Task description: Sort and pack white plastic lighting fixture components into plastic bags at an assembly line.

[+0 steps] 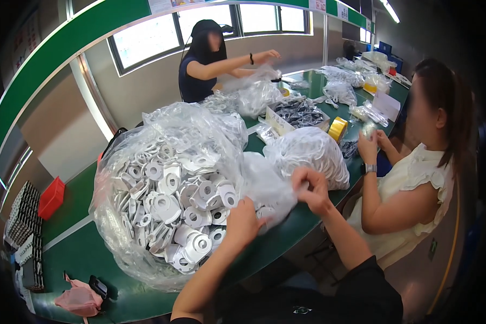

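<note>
A large clear plastic bag (119,237) lies wide open before me, full of flat white plastic pieces (164,208) with round holes. To its right I hold a smaller, cloudy plastic bag (264,175) between my hands. My left hand (244,220) is closed at its near left side, by the big bag's rim; its fingertips are partly hidden. At the right side, my right hand (312,190) pinches the film between thumb and fingers. A few pale pieces show dimly through the film near my left hand. Just behind my right hand sits a bag of white loops (308,154).
A person in dark clothes (202,67) works across the green table (70,264); another in a cream top (399,194) sits close on my right. A box of dark parts (299,112), yellow tape (337,129), a red bin (52,198), stacked trays (24,216) and a pink pouch (80,298) stand around.
</note>
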The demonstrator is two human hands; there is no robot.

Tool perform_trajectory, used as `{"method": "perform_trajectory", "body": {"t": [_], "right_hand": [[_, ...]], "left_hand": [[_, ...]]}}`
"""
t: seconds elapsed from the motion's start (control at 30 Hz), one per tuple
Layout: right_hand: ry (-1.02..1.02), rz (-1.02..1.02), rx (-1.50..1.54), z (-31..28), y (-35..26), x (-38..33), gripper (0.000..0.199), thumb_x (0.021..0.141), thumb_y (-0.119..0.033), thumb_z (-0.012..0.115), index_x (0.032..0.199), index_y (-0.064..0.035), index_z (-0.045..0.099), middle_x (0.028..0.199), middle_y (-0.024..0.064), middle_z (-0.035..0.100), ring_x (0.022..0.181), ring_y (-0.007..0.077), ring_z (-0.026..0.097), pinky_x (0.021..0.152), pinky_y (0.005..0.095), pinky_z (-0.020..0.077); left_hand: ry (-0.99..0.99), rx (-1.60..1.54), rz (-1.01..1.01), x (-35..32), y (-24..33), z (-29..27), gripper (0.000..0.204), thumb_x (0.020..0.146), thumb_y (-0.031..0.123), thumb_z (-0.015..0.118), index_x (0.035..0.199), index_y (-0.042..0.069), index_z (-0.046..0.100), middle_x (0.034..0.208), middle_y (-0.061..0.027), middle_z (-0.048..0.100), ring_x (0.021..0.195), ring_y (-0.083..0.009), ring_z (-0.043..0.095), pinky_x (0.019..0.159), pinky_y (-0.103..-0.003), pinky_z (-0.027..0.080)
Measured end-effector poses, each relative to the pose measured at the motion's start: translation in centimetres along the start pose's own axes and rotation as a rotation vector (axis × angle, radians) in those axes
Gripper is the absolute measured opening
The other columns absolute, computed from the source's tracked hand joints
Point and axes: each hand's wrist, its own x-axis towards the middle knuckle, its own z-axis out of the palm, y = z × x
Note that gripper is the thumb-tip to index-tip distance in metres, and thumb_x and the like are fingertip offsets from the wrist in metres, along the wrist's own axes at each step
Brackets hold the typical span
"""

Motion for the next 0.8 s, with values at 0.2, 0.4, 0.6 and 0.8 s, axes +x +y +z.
{"method": "perform_trajectory", "body": {"t": [0.2, 0.4, 0.6, 0.8], "right_hand": [[-0.696, 0.541, 0.247, -1.2, -4.4, 0.1, 0.032, 0.077, -0.007, 0.067, 0.107, 0.0011, 0.062, 0.089, 0.0067, 0.064, 0.078, 0.0116, 0.058, 0.072, 0.0252, 0.0461], [-0.242, 0.197, -0.367, 0.5, 3.6, 4.0, 0.027, 0.089, -0.008, 0.054, 0.113, 0.0037, 0.057, 0.095, 0.0092, 0.063, 0.080, 0.0171, 0.059, 0.070, 0.0292, 0.0485], [-0.252, 0.207, -1.161, 4.0, 8.4, 2.6, 0.030, 0.085, -0.020, 0.059, 0.101, 0.0057, 0.057, 0.096, 0.0178, 0.062, 0.093, 0.0348, 0.057, 0.076, 0.0441, 0.0476], [-0.211, 0.394, -1.104, 3.9, 6.0, 1.6, 0.023, 0.087, -0.022, 0.056, 0.094, -0.0001, 0.060, 0.088, 0.0176, 0.062, 0.087, 0.0360, 0.059, 0.074, 0.0445, 0.0472]], "left_hand": [[0.003, -0.069, 0.062, -5.3, -0.4, 0.4, 0.074, 0.068, 0.038, 0.078, 0.113, -0.008, 0.042, 0.099, -0.0250, 0.054, 0.085, -0.0415, 0.059, 0.069, -0.047, 0.050], [-0.248, -0.138, -0.190, -8.0, -0.9, -0.3, 0.055, 0.076, 0.034, 0.065, 0.120, 0.005, 0.053, 0.109, -0.0194, 0.060, 0.098, -0.0373, 0.058, 0.079, -0.043, 0.049], [-0.174, -0.001, -0.145, -10.8, -2.0, -1.7, 0.052, 0.074, 0.034, 0.068, 0.115, 0.005, 0.056, 0.110, -0.0177, 0.060, 0.097, -0.0370, 0.059, 0.077, -0.044, 0.049], [0.099, -0.295, 0.150, -12.6, -2.6, 0.2, 0.055, 0.070, 0.028, 0.072, 0.117, 0.004, 0.056, 0.110, -0.0132, 0.061, 0.098, -0.0308, 0.060, 0.086, -0.041, 0.047]]}}
